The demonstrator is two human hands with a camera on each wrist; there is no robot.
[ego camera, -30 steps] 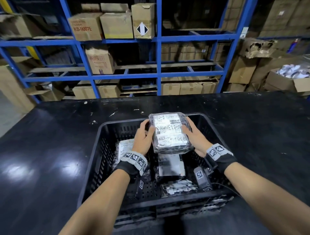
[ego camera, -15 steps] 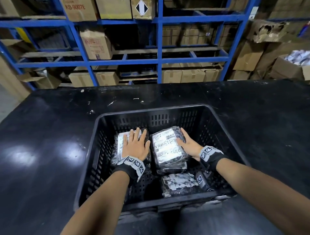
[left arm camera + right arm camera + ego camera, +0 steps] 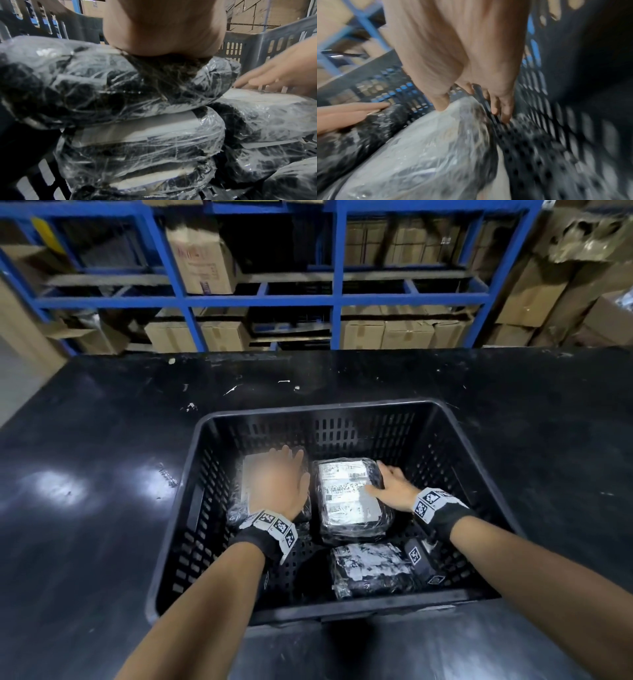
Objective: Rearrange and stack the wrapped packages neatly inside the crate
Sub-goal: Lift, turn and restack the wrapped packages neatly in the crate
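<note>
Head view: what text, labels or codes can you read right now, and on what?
Label on the middle package: printed lines and a barcode, too small to read.
Label under the left hand: blurred.
Torn label on the near package: unreadable.
Red print on the shelf box: blurred.
Wristbands: square code patterns, no words.

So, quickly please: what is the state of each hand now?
Left hand: open, flat on the left plastic-wrapped package.
Right hand: open, against the labelled plastic-wrapped package.

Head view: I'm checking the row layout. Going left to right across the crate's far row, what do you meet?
Black slotted plastic crate's left wall → left hand flat on a plastic-wrapped package → labelled plastic-wrapped package → right hand → crate's right wall.
</note>
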